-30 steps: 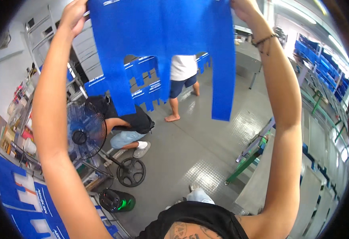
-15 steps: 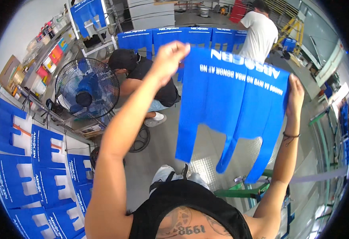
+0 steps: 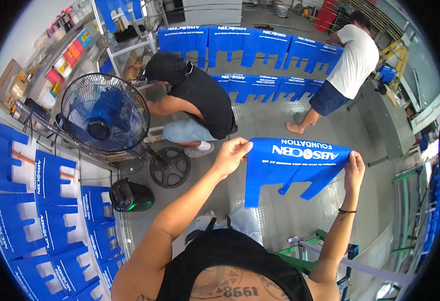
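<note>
A blue fabric bag (image 3: 291,169) with white print hangs upside down in front of me, its cut-out handle straps dangling toward the floor. My left hand (image 3: 232,157) pinches its upper left corner between thumb and fingers. At the upper right corner, my right hand (image 3: 354,170) grips the edge the same way. The top edge is stretched between both hands, and the straps fold slightly. Beyond it, similar blue bags (image 3: 182,45) hang in a row, with a lower row of blue bags (image 3: 252,89) beneath.
A black floor fan (image 3: 104,113) stands at left, near a crouching person in black (image 3: 197,98). Another person in a white shirt (image 3: 353,62) stands by the hanging rows. More blue bags (image 3: 16,220) line the left side. A black speaker (image 3: 131,195) and green metal frame (image 3: 307,258) are close by.
Both hands have come down, lowering the bag from in front of the far rows. More of the hanging bags and both people now show.
</note>
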Available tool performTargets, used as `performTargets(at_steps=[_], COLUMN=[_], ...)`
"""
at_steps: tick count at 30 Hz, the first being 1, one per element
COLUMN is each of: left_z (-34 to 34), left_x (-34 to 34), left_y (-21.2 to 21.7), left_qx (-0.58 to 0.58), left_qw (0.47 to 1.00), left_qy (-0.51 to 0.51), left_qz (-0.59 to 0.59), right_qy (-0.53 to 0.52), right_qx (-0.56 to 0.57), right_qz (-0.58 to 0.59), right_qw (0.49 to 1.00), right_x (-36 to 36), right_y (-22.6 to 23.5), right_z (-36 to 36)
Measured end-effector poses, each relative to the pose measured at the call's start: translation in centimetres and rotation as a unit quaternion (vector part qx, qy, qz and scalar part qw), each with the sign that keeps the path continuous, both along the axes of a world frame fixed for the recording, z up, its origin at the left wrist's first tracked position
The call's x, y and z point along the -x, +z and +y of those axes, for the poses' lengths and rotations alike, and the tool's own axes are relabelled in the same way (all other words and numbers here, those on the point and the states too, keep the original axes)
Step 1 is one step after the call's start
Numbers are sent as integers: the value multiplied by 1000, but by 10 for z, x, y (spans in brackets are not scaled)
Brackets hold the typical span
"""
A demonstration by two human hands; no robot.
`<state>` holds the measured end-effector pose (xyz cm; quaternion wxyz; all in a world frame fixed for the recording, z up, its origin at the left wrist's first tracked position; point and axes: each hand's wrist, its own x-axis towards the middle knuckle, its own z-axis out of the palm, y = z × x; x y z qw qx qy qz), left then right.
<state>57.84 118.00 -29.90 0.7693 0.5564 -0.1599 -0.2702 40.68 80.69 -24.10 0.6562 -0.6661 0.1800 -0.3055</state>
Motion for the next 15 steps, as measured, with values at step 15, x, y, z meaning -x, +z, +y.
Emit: performTargets(at_steps=[15], left_z=[-120], left_x=[-37], left_y=[-32], left_qx=[-78], left_qw=[995], left_qy=[68], left_qz=[-6], right_qy=[59], right_qx=[-95], right_qz=[-16], right_qw=[994], right_x=[-107], right_y=[-68], right_z=[-135])
